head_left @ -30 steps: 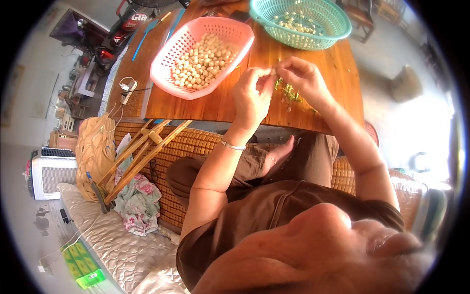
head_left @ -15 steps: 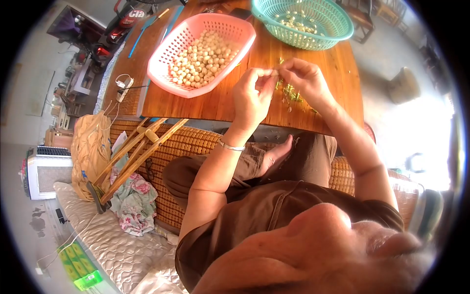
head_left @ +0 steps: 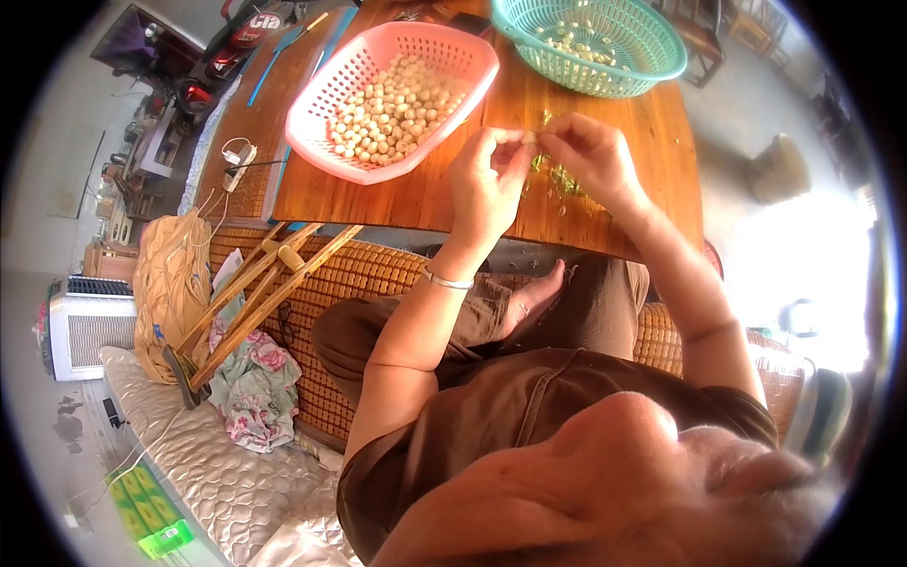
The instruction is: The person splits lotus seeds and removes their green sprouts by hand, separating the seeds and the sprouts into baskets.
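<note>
Over the wooden table (head_left: pixel 378 203), my left hand (head_left: pixel 491 180) and my right hand (head_left: pixel 595 161) meet at the fingertips. Both pinch a small pale piece (head_left: pixel 530 138), perhaps a seed; its exact shape is too small to tell. Below my right hand lie green scraps (head_left: pixel 567 180). To the left stands a pink basket (head_left: pixel 316 94) holding many round pale seeds (head_left: pixel 392 113). A green basket (head_left: pixel 652 71) with some small pale pieces (head_left: pixel 581 42) is beyond my right hand. A bracelet is on my left wrist.
Wooden crutches (head_left: pixel 274 307) lean at the table's left edge, beside a floral cloth (head_left: pixel 253 387) and a tan bag (head_left: pixel 170 283). A power strip (head_left: pixel 243 168) and a blue tool (head_left: pixel 272 66) lie on the left. A stool (head_left: pixel 780 170) stands on the floor to the right.
Both hands stay pinched together, with only slight finger movement. The view has shifted slightly, so the crutches and bag appear farther left.
</note>
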The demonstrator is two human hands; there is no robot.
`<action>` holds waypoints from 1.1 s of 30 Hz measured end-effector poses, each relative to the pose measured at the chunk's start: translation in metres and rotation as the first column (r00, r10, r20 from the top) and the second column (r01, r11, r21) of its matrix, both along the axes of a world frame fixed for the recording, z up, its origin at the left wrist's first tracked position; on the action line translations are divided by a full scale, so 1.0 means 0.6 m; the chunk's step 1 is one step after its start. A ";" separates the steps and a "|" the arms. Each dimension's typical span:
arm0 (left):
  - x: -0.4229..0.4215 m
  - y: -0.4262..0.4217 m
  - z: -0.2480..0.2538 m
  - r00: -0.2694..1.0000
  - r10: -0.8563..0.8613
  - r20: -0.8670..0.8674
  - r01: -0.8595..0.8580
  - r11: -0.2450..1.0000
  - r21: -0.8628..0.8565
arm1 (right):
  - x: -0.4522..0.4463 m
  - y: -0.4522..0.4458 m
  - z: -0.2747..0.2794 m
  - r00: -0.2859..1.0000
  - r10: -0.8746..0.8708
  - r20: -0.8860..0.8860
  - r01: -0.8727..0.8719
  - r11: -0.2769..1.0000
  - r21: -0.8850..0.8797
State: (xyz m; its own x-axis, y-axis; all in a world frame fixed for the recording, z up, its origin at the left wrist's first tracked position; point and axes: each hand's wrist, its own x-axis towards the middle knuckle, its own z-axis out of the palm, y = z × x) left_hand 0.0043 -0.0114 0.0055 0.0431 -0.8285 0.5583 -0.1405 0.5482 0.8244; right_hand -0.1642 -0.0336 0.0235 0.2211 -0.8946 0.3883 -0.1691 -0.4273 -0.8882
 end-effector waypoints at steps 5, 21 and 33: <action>0.001 0.001 0.002 0.999 -0.020 0.043 0.020 1.000 0.002 | 0.000 0.009 0.013 0.990 -0.080 -0.119 0.066 0.991 -0.120; 0.021 -0.002 -0.001 0.807 -0.311 -0.503 0.485 0.835 0.261 | -0.004 -0.001 0.008 0.997 0.030 0.071 -0.037 0.994 0.098; 0.020 -0.002 -0.001 0.832 -0.308 -0.462 0.461 0.847 0.265 | 0.002 0.000 0.006 0.995 -0.029 -0.091 0.014 0.985 -0.171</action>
State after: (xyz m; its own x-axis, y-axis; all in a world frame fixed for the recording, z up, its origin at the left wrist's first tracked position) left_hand 0.0161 -0.0124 0.0052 -0.1729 -0.9570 0.2328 0.3913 0.1501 0.9079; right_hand -0.1632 -0.0338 0.0273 0.2447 -0.8220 0.5142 -0.2581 -0.5664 -0.7827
